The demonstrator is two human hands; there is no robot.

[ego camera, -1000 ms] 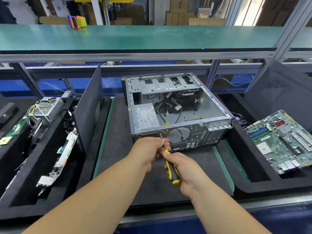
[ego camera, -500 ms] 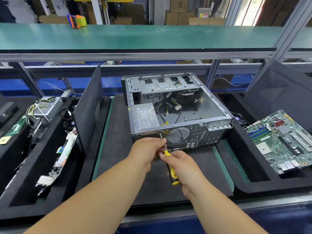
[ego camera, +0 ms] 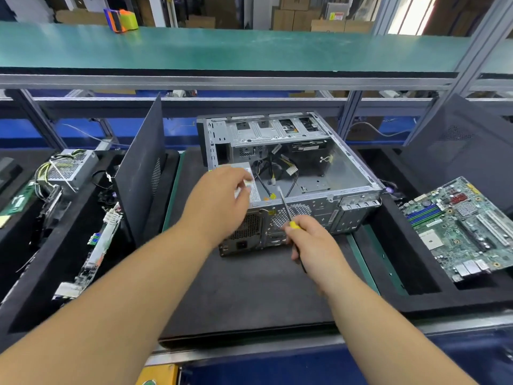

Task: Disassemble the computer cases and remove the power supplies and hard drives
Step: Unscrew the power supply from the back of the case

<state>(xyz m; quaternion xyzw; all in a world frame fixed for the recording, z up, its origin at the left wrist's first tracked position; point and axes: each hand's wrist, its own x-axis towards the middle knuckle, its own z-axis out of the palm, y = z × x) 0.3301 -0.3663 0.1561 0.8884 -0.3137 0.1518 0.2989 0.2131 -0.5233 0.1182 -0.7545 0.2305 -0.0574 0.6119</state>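
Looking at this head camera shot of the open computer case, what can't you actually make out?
- Power supply label: head view, covered by the blurred left hand.
- Left hand's grip: motion blur.
- Screwdriver handle: inside the right hand.
- Motherboard markings: too small.

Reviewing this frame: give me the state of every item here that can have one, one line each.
computer case: side open, motherboard bay bare
power supply: seated in the case corner
left hand: over the power supply, fingers curled at its top
right hand: gripping the screwdriver
screwdriver: tip raised, off the case
motherboard: out, lying in right tray
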